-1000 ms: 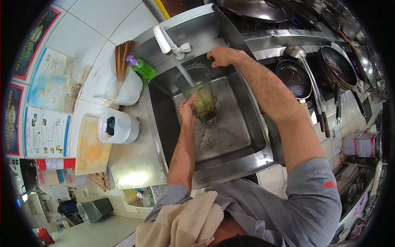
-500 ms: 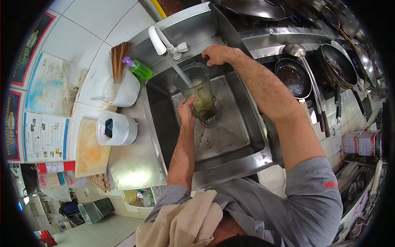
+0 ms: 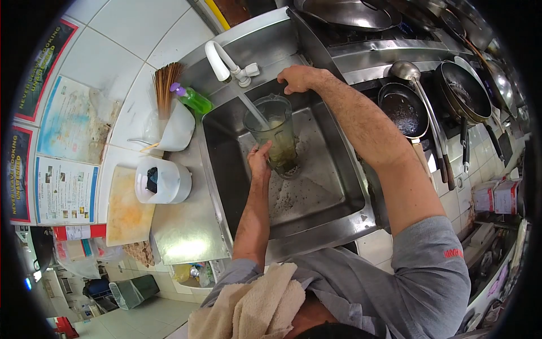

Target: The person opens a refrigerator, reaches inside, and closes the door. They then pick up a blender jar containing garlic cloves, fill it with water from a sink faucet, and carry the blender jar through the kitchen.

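Observation:
A clear jug (image 3: 280, 140) stands tilted in the metal sink (image 3: 327, 200), and cloudy greenish liquid with pieces shows through its side. Water runs into its mouth from the white faucet (image 3: 217, 59). My left hand (image 3: 259, 160) grips the jug's left side, thumb towards the front. Above the sink's back edge, just beyond the jug's rim, is my right hand (image 3: 297, 79), its fingers curled down and apart; I see nothing in it. The undersides of its fingers are hidden.
Left of the sink are a green spray bottle (image 3: 195, 99), a white holder (image 3: 178, 125) with a stick brush (image 3: 165, 85), a white tub (image 3: 172, 181) and a stained board (image 3: 127, 209). On the right, a pan (image 3: 402, 110) and a ladle (image 3: 405, 70) lie by the stove.
The jug and my left hand have moved slightly down in the view. The right hand has shifted a little left since the first frame. Water keeps running.

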The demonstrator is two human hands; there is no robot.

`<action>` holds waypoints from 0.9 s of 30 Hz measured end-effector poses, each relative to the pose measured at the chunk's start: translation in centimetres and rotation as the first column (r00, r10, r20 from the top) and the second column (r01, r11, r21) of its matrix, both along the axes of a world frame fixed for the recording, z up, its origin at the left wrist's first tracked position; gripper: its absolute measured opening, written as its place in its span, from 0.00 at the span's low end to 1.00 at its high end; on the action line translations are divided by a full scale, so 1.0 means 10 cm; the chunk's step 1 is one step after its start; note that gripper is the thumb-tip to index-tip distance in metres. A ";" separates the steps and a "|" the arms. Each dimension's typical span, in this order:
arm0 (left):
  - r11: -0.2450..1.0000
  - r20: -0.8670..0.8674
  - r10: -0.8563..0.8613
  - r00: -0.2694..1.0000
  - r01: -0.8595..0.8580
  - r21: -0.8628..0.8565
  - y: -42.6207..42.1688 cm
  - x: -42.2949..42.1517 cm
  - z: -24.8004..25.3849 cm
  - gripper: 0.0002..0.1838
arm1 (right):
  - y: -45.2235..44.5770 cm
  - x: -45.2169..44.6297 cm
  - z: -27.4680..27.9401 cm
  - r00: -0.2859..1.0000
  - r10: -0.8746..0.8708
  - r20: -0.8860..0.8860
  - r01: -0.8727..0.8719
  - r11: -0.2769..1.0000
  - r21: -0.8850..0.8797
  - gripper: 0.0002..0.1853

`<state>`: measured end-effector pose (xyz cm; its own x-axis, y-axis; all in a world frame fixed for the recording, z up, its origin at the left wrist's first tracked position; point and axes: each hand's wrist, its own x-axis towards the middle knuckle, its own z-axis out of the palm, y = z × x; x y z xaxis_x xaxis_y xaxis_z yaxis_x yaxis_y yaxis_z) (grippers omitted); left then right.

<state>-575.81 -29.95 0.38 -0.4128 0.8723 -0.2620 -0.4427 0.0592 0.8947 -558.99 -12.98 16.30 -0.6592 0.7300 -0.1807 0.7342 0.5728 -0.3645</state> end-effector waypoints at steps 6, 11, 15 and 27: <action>0.997 0.049 -0.045 0.998 0.042 0.057 -0.05 -0.10 -0.21 0.09 | -0.05 0.01 0.09 1.000 -0.029 0.011 0.029 0.999 -0.025 0.24; 0.999 0.076 0.046 0.996 -0.046 0.003 -0.08 0.01 -0.01 0.11 | 0.01 -0.01 0.02 1.000 -0.013 0.013 0.013 1.000 -0.024 0.24; 0.998 0.069 0.062 0.996 -0.063 0.023 -0.05 -0.01 0.05 0.09 | 0.07 -0.02 -0.06 1.000 0.007 0.017 -0.007 1.000 0.004 0.23; 0.997 0.007 0.065 0.998 -0.065 0.047 -0.28 -0.16 0.09 0.08 | 0.08 -0.05 -0.05 1.000 0.012 0.013 -0.013 0.999 0.040 0.23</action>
<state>-577.37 -32.73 1.31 -0.4679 0.8550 -0.2236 -0.4492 -0.0122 0.8933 -559.46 -12.19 15.83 -0.6659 0.7287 -0.1598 0.7316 0.5960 -0.3311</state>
